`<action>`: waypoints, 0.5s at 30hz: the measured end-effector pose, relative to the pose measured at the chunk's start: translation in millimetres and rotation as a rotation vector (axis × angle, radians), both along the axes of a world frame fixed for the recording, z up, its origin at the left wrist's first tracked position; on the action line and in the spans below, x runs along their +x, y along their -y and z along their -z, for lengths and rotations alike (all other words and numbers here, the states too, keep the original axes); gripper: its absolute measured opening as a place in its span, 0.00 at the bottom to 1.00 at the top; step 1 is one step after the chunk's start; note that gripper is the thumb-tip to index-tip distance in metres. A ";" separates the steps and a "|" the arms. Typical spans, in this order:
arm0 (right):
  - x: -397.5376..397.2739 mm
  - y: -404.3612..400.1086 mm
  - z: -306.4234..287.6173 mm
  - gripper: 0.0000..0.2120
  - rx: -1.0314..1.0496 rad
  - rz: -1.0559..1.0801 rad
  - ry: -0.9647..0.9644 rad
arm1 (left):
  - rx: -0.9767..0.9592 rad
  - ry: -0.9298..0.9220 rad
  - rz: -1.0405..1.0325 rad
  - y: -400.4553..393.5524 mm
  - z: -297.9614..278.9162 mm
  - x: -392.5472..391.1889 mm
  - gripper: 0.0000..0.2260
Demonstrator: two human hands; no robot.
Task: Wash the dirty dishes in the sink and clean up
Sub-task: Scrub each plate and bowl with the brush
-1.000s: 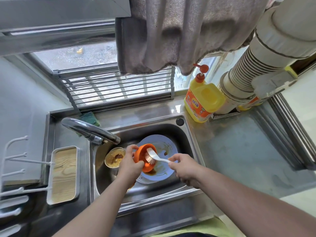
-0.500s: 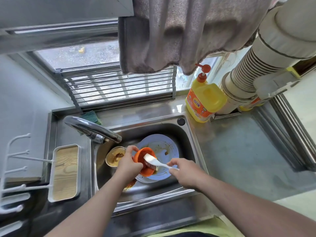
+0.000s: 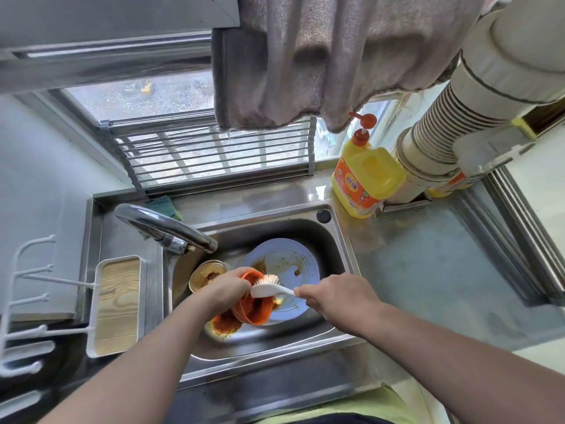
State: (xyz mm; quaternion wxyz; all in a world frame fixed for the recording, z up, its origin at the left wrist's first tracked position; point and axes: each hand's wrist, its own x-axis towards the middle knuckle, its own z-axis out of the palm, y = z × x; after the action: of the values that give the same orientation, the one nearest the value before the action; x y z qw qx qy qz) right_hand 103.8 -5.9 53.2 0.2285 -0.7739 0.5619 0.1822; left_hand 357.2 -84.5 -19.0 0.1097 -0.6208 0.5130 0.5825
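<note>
Taking the sink (image 3: 342,240) as the landmark: off its left edge stands a wood-lined tray (image 3: 117,304), and the tap (image 3: 165,228) arches over its back left corner, dry as far as can be seen. Inside, at the left, sits a small dirty bowl (image 3: 204,275). Just right of that, the left hand (image 3: 227,289) grips the rim of an orange cup (image 3: 252,304), held tilted above the sink floor with its mouth turned toward the back and right. Brownish sauce lies beneath it. The brush (image 3: 269,286) lies nearly level across the cup's rim, its long axis running left to right, bristles up at the left end, just beside the left hand's fingers. To the right, the right hand (image 3: 333,296) is curled around the brush handle. Behind both, the blue plate (image 3: 293,264) rests stained on the sink floor. Beyond the sink's back right corner stands the soap bottle (image 3: 363,179). The scrub likely turns on rolling the bristles down into the cup; the right hand is placed for that.
</note>
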 end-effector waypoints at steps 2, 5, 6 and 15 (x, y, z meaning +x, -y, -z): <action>9.7 3.5 -4.8 0.24 -0.125 -0.170 0.019 | 0.030 -0.003 0.009 -4.9 1.8 -3.7 0.16; 12.4 8.2 -4.3 0.30 -0.240 -0.298 -0.004 | 0.053 0.004 0.041 -11.0 7.7 -2.3 0.13; 8.8 8.0 1.4 0.28 -0.214 -0.269 -0.033 | 0.060 0.009 0.074 -11.4 5.7 -1.9 0.14; 27.5 -27.6 22.8 0.08 0.477 0.997 0.579 | -0.401 -0.138 -0.496 -34.8 28.1 -14.8 0.13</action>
State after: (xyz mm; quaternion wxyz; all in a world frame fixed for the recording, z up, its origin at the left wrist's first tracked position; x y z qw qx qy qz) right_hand 131.3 21.7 30.4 0.5956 -0.3640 0.7148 -0.0430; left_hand 342.4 -49.7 -47.1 -0.1951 -0.6952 0.4570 0.5195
